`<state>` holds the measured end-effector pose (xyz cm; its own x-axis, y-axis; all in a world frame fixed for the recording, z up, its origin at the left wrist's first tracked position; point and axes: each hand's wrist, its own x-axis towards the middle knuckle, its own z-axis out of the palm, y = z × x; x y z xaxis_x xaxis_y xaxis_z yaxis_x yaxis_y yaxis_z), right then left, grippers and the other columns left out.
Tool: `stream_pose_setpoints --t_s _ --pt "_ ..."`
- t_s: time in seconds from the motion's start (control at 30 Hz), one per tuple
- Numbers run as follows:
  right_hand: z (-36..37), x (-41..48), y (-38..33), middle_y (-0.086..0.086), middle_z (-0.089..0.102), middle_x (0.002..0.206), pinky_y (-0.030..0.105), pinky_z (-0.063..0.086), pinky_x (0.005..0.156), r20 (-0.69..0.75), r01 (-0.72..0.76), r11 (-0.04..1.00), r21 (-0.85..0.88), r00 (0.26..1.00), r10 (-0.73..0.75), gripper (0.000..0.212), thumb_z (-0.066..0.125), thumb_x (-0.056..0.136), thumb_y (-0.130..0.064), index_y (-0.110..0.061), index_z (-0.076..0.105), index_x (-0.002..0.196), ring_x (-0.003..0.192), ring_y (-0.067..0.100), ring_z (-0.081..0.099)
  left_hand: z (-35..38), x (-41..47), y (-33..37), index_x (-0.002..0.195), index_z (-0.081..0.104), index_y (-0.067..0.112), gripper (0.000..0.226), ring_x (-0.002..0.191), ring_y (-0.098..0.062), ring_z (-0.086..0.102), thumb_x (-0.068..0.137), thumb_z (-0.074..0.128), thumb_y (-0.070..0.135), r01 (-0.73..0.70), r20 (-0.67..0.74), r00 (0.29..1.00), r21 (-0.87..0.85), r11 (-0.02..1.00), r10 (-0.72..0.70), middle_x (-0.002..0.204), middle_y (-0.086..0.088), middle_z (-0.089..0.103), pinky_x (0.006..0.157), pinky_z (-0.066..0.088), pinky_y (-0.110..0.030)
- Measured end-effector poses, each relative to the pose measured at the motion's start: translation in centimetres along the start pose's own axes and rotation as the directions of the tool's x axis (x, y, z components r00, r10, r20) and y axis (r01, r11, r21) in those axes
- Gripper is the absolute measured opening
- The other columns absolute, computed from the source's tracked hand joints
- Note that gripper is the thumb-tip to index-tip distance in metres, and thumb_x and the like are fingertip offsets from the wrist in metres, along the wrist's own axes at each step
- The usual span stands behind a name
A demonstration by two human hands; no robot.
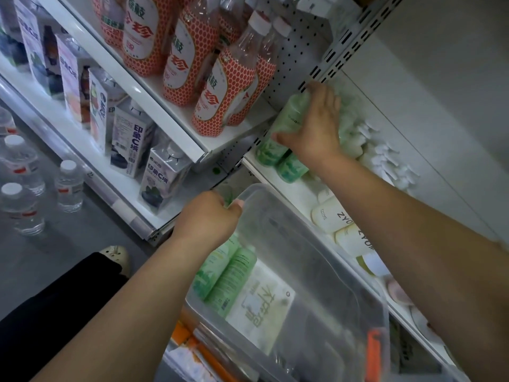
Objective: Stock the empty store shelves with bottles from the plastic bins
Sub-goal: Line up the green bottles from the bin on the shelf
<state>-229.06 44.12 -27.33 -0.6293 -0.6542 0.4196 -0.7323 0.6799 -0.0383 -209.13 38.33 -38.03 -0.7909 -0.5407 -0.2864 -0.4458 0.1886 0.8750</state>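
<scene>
One green bottle (289,114) in right hand (316,125)

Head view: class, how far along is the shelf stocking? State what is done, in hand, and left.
Done: two shelved green bottles stand near the shelf edge. In hand: the right hand grips a third green bottle on that shelf; the left hand holds the plastic bin by its rim. Left: two binned bottles lie waiting.
</scene>
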Motion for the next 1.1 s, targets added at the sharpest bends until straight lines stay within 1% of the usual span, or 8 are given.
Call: stream_pose_setpoints --t_s 0.07,0.13,0.2,0.33,0.47,0.67,0.93,1.1 --pt "-0.3 0.5 0.6 0.004 0.043 0.141 0.036 0.035 0.102 0.015 0.017 0.995 -0.101 1.000 -0.016 0.101 0.092 0.062 -0.037 -0.019 0.036 0.144 0.128 0.026 0.037 0.2 0.0 0.1 0.087 0.055 0.014 0.037 0.076 -0.023 0.049 0.098 0.053 0.049 0.006 -0.002 1.000 0.012 1.000 -0.006 0.075 0.001 0.054 0.074 0.044 -0.032" --pt "-0.6 1.1 1.1 0.001 0.045 0.140 0.037 0.032 0.100 0.042 -0.009 0.985 -0.174 0.999 0.016 0.098 0.091 0.062 -0.044 -0.022 0.039 0.142 0.129 0.025 0.038 0.3 -0.1 0.2 0.081 0.050 0.018 0.035 0.074 -0.023 0.049 0.098 0.053 0.049 0.005 -0.002 1.000 0.018 1.000 -0.005 0.071 0.004 0.049 0.074 0.046 -0.032" --pt "-0.9 1.7 1.4 0.001 0.047 0.138 0.038 0.030 0.100 0.061 -0.032 0.973 -0.228 0.997 0.047 0.091 0.089 0.062 -0.049 -0.019 0.044 0.136 0.129 0.026 0.038 0.5 -0.1 0.2 0.082 0.055 0.014 0.037 0.077 -0.026 0.056 0.098 0.054 0.047 0.002 -0.005 1.000 0.018 1.000 -0.002 0.074 0.001 0.056 0.076 0.050 -0.035" --pt "-0.5 2.1 1.2 0.004 0.047 0.135 0.034 0.031 0.099 0.063 -0.004 0.970 -0.244 0.998 0.020 0.081 0.087 0.066 -0.049 -0.015 0.049 0.129 0.125 0.027 0.039 0.9 0.1 0.2 0.089 0.063 0.005 0.045 0.085 -0.032 0.061 0.098 0.051 0.047 -0.017 -0.008 1.000 0.030 0.999 0.018 0.084 -0.010 0.063 0.074 0.050 -0.035" --pt "-0.5 2.8 0.7 0.010 0.045 0.137 0.038 0.035 0.103 0.098 0.022 0.949 -0.315 0.995 0.009 0.085 0.088 0.065 -0.047 -0.010 0.048 0.131 0.127 0.032 0.038 0.9 0.4 0.1 0.078 0.056 0.009 0.046 0.081 -0.031 0.058 0.098 0.050 0.049 -0.009 0.009 1.000 0.039 0.999 0.009 0.075 -0.007 0.055 0.066 0.042 -0.032" --pt "-0.8 3.0 1.5 0.016 0.046 0.133 0.044 0.036 0.100 0.115 0.003 0.933 -0.359 0.993 0.041 0.078 0.089 0.065 -0.044 -0.009 0.050 0.123 0.124 0.036 0.039 1.1 0.6 0.0 0.089 0.062 0.007 0.046 0.086 -0.031 0.060 0.098 0.049 0.051 -0.015 -0.002 1.000 0.030 0.999 0.015 0.087 -0.010 0.063 0.071 0.046 -0.032" --pt "-0.5 3.3 1.5 0.016 0.047 0.135 0.045 0.034 0.100 0.125 0.043 0.900 -0.435 0.992 0.013 0.079 0.082 0.070 -0.052 -0.010 0.050 0.127 0.126 0.036 0.040 1.1 0.4 0.2 0.074 0.052 0.014 0.043 0.082 -0.031 0.057 0.099 0.049 0.049 -0.008 -0.012 1.000 0.033 0.999 0.009 0.078 -0.006 0.057 0.061 0.035 -0.030" --pt "-0.3 3.3 1.2 0.015 0.047 0.137 0.045 0.034 0.102 0.126 0.029 0.889 -0.457 0.992 0.032 0.080 0.082 0.071 -0.053 -0.010 0.048 0.130 0.129 0.035 0.039 1.1 0.3 0.2 0.087 0.060 0.009 0.045 0.084 -0.030 0.059 0.099 0.049 0.050 0.000 -0.001 1.000 0.025 1.000 0.001 0.085 -0.008 0.063 0.065 0.040 -0.030"
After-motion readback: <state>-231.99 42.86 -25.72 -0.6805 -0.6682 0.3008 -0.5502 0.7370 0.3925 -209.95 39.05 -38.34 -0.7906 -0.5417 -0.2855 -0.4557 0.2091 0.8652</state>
